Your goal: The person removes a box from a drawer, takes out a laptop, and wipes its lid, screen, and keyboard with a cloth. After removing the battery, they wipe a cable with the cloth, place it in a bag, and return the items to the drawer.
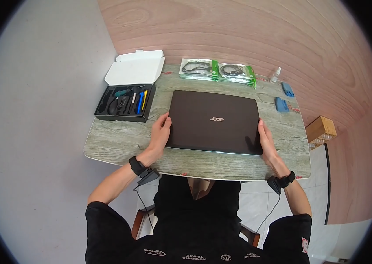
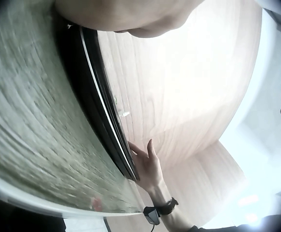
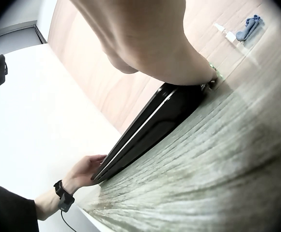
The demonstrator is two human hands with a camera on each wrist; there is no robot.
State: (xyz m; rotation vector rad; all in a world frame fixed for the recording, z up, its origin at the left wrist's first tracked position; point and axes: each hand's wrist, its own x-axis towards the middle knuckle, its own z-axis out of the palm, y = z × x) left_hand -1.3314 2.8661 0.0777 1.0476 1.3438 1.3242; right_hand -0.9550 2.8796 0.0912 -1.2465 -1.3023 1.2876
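Between both hands [image 1: 158, 133] [image 1: 268, 138], closed "acer" laptop [image 1: 210, 130]

laptop [image 1: 214, 127]: dark, smooth, satiny | tabletop [image 1: 120, 145]: wood-grained | cloths [image 1: 282, 104]: soft, matt | bags [image 1: 197, 75]: clear, glossy plastic

The closed laptop [image 3: 143, 126] lies on the surface [image 3: 198, 159]. The left hand [image 3: 84, 169], with a dark strap [image 3: 63, 195] at its wrist, touches the far end. The right hand [image 3: 147, 43] looms over the near end, fingers mostly hidden. Beyond are a bottle [image 3: 225, 32] and blue cloths [image 3: 249, 29].
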